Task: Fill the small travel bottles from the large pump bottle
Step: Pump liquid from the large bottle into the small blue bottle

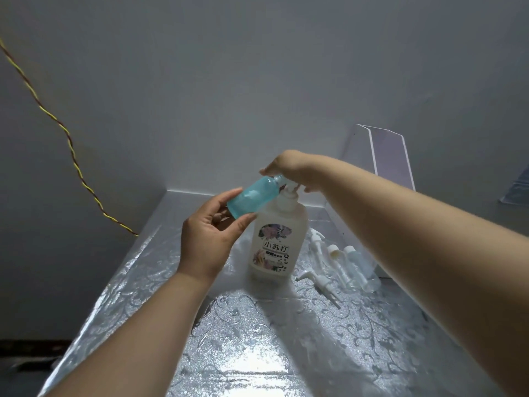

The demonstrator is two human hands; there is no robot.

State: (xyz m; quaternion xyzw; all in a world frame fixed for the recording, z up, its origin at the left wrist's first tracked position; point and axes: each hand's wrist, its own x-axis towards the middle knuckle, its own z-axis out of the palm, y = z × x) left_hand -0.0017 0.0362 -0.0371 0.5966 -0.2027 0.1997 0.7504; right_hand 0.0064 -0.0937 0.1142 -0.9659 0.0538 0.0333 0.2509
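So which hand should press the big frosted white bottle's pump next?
Right. The right hand rests on the head of the frosted white pump bottle; the left hand holds the small translucent blue bottle at the spout.

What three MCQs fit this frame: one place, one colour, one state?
1. Where do the spare small bottles lie?
A. left of the pump bottle
B. right of it, on the table
C. on the floor

2. What colour is the travel bottle in the left hand?
A. teal
B. pink
C. amber

3. Where is the right hand?
A. flat on the table
B. on top of the pump head
C. round a loose cap

Key: B, they lie just right of the pump bottle's base; A, its body shows teal, tilted with its mouth at the nozzle; B, the hand covers the pump head.
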